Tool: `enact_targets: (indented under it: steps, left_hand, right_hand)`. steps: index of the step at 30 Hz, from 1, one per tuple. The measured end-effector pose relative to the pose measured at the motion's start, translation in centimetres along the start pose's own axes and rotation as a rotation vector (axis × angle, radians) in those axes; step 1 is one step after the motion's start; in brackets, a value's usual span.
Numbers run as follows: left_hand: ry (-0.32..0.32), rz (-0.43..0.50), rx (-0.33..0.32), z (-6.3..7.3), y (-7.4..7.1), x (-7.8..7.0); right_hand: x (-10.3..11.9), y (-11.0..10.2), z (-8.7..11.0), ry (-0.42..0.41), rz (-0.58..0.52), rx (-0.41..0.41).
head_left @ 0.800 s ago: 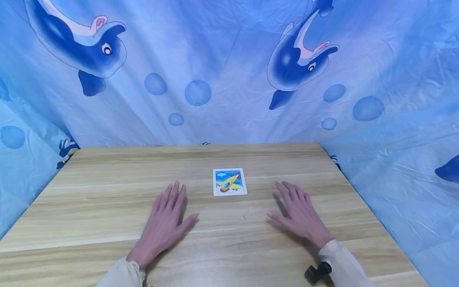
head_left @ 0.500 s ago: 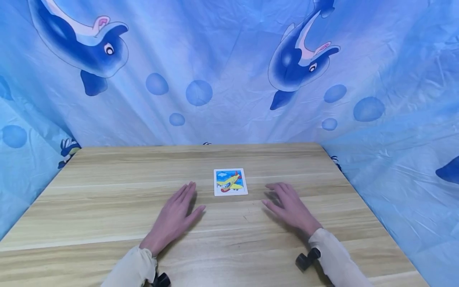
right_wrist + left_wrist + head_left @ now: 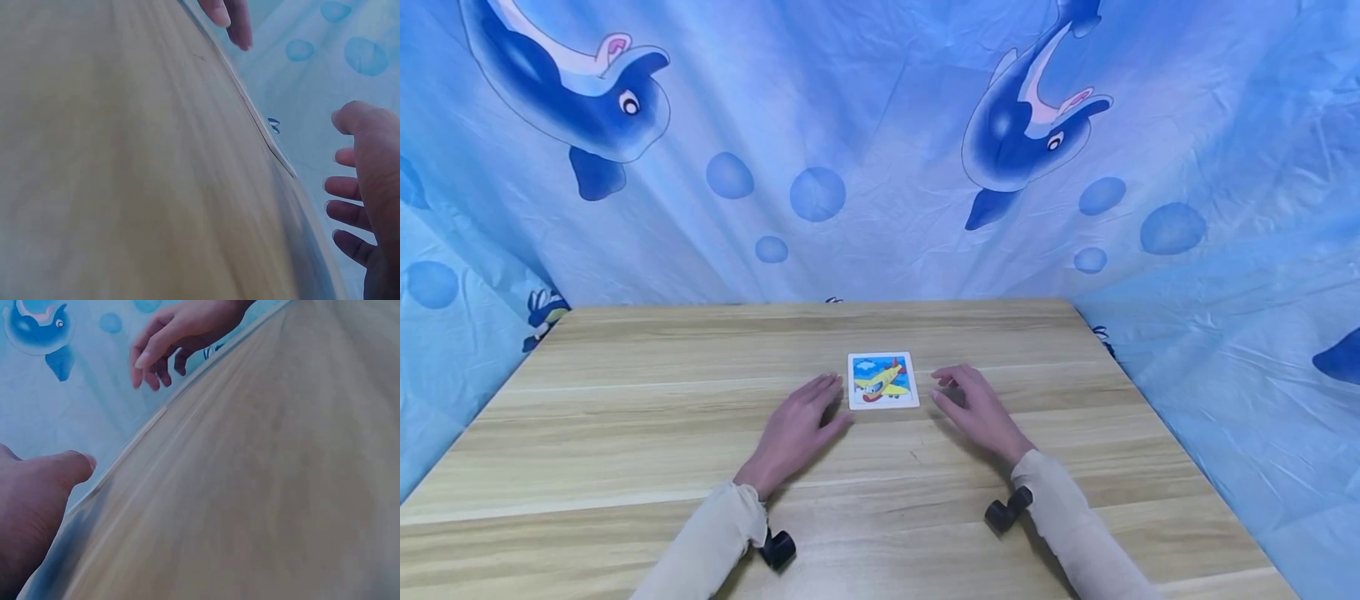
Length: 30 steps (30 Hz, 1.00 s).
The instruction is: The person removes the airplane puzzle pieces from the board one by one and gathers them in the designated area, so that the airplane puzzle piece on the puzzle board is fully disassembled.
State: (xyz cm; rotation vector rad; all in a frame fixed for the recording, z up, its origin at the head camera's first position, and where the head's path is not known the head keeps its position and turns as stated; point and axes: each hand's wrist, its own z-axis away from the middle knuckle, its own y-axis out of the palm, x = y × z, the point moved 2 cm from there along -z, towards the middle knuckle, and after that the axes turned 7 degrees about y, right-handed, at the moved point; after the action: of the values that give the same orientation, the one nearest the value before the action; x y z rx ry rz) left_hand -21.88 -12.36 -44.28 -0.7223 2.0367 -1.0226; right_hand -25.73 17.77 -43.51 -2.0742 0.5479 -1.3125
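Observation:
A square picture board [image 3: 883, 381] lies flat on the wooden table, showing a yellow aeroplane on blue inside a white border. My left hand [image 3: 795, 429] is just left of it, fingertips close to its left edge and thumb near its lower left corner. On the other side my right hand [image 3: 981, 414] has its fingers loosely bent, a small gap from the board's right edge. Neither hand holds anything. In the left wrist view my left thumb [image 3: 72, 467] points toward the right hand. The right wrist view shows my right fingers [image 3: 347, 187] spread and slightly curved.
Around the board the wooden table [image 3: 647, 442] stretches to both sides and toward me. A blue curtain [image 3: 880, 167] with dolphins and bubbles hangs behind its far edge and along both sides. Small black devices, one of them the right wrist's camera [image 3: 1007, 510], sit at the sleeves.
Both hands have moved inward and a little forward, from well apart to either side of the picture board. The right fingers have bent more. The board has stayed in place on the table.

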Motion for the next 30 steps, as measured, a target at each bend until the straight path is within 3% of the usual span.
enact_targets:
  steps: [10, 30]
  left_hand:
    - [-0.021, 0.006, 0.017, -1.6, 1.3, 0.0]
    - [0.008, -0.012, -0.011, -1.9, 2.0, 0.2]
  right_hand:
    - [0.6, 1.3, -1.3, 0.023, -0.033, 0.004]
    - [1.9, 3.6, -4.1, 0.030, -0.064, 0.066]
